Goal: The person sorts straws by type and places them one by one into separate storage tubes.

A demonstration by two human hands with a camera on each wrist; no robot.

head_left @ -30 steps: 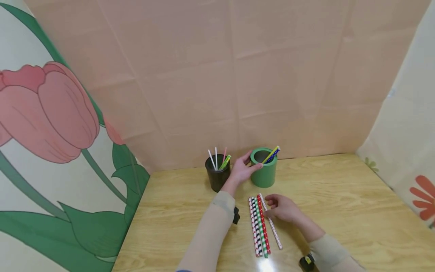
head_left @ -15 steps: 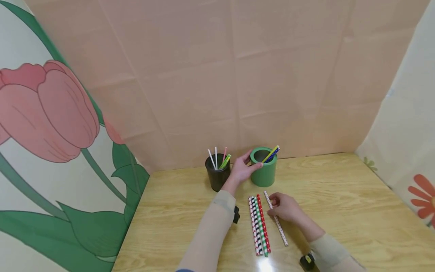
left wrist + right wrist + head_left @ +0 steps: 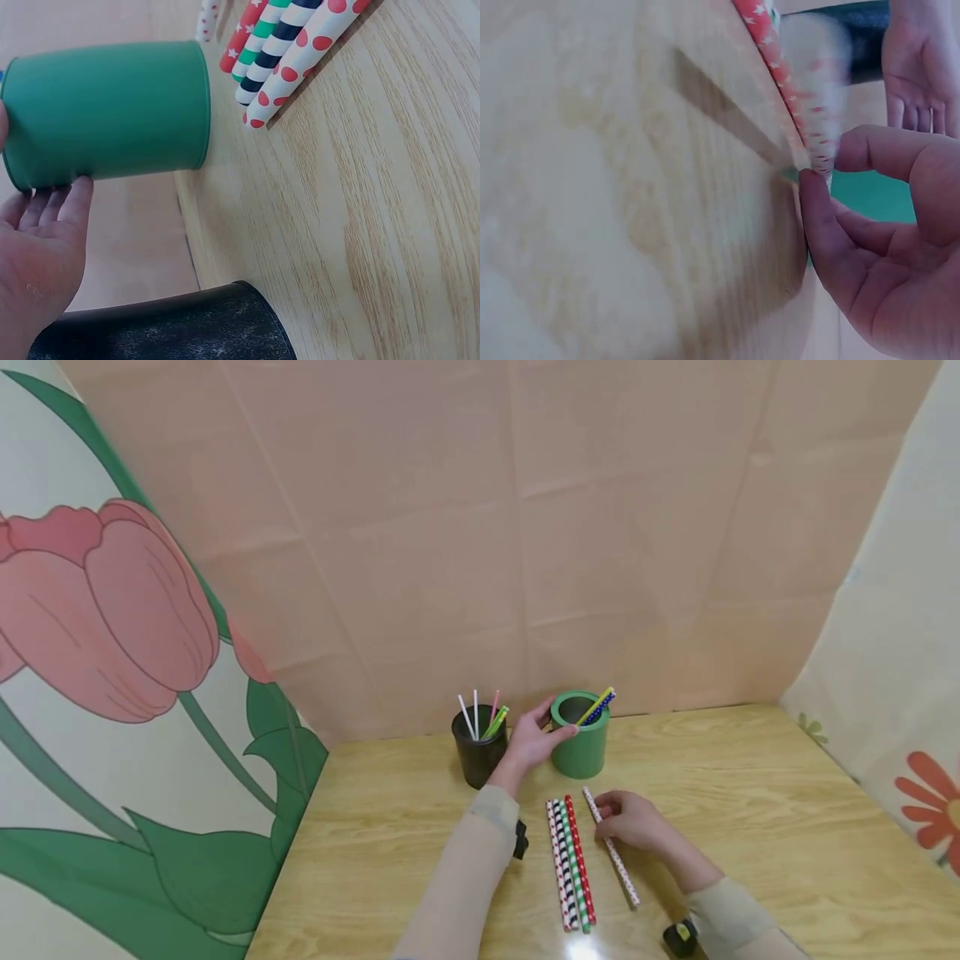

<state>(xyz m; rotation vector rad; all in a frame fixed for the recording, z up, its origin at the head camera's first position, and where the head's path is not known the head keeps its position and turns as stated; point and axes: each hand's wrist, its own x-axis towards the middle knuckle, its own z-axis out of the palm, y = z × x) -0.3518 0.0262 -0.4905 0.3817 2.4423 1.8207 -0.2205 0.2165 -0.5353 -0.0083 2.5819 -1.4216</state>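
My left hand (image 3: 531,741) grips the green cup (image 3: 582,756) at its upper left, thumb in front near the rim. A yellow straw (image 3: 596,705) and a blue dotted straw (image 3: 603,707) lean inside that cup. Between thumb and fingers, my right hand (image 3: 634,822) pinches a white straw with small red marks (image 3: 624,875), blurred in the right wrist view. Left of it lie a red starred straw (image 3: 580,860), a green-striped straw (image 3: 262,36), a black-striped straw (image 3: 279,45) and a red-dotted white straw (image 3: 289,71), side by side.
Just left of the green cup stands a black cup (image 3: 480,758) holding white, pink and green straws. Everything rests on a wood-grain table (image 3: 750,793). A plain beige covering (image 3: 420,568) rises behind its far edge, with printed flower walls on either side.
The pinched straw has shifted right, away from the row, with my right hand moving slightly along. My left hand keeps its place on the green cup.
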